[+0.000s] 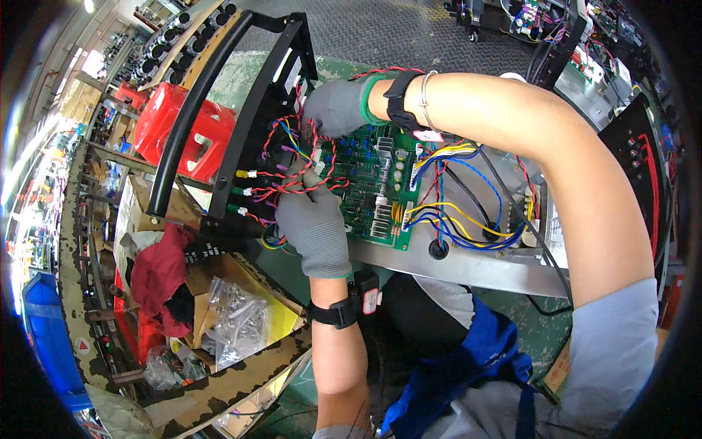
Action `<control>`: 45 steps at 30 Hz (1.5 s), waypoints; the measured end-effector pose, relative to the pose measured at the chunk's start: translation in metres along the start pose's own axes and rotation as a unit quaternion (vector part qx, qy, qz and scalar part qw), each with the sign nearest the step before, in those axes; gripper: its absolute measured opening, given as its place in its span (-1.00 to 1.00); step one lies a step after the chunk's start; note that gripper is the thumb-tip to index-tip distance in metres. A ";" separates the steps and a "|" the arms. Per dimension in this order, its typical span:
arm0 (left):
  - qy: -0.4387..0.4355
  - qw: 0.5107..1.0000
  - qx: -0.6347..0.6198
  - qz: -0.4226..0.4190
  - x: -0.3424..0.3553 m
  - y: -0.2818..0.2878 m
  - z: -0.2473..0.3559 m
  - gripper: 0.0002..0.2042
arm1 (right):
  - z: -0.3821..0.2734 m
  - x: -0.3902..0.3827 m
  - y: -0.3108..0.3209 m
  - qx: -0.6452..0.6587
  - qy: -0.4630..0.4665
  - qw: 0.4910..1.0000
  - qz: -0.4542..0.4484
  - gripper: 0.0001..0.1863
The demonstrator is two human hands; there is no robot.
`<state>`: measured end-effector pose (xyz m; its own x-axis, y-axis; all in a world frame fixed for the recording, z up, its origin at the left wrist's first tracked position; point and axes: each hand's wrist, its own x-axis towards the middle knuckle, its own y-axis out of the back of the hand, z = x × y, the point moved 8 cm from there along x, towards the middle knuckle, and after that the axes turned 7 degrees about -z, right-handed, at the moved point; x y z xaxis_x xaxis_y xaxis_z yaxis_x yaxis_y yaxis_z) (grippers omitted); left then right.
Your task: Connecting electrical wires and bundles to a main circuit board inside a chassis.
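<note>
A green circuit board point(362, 172) with heatsinks and small parts lies in an open metal chassis point(409, 257). Red twisted wires point(333, 181) run between the board and the black front panel point(252, 121). My left hand point(318, 223), in a grey glove, is closed in a pinch among these wires at the board's left edge. What it pinches is hidden. Farther back, my right hand point(336, 107), gloved too, curls down between the panel and the board's far corner. Its fingers look bent together, with the tips hidden by wires and the panel.
Yellow, blue and white cables point(453, 219) loop from the board's right side. A black tubular handle point(201, 110) sticks out from the panel. To the left stand a red plastic stool point(183, 132) and a worn cart point(285, 356) holding a cloth point(164, 282) and a bag of hardware point(238, 322).
</note>
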<state>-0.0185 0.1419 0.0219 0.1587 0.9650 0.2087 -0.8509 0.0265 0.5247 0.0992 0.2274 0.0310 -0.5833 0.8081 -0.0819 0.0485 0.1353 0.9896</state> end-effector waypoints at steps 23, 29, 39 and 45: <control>0.020 1.000 0.015 0.002 0.000 -0.002 0.000 -0.79 | 0.011 0.012 -0.010 -0.020 0.013 1.000 0.005 -0.76; 0.006 1.000 0.000 -0.001 0.001 -0.002 -0.002 -0.82 | 0.010 0.010 -0.006 -0.016 0.025 1.000 -0.005 -0.73; -0.060 0.995 0.078 0.023 0.002 0.000 0.000 -0.80 | 0.000 0.011 -0.004 -0.093 0.021 0.995 -0.037 -0.71; -0.076 0.992 0.093 0.027 0.000 -0.003 -0.003 -0.80 | -0.003 0.015 -0.008 -0.043 -0.001 0.997 -0.066 -0.70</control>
<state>-0.0175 0.1427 0.0181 0.2019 0.9128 0.3551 -0.7551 -0.0859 0.6500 0.0881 0.2367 0.0222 -0.5777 0.7879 -0.2132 -0.0987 0.1918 0.9765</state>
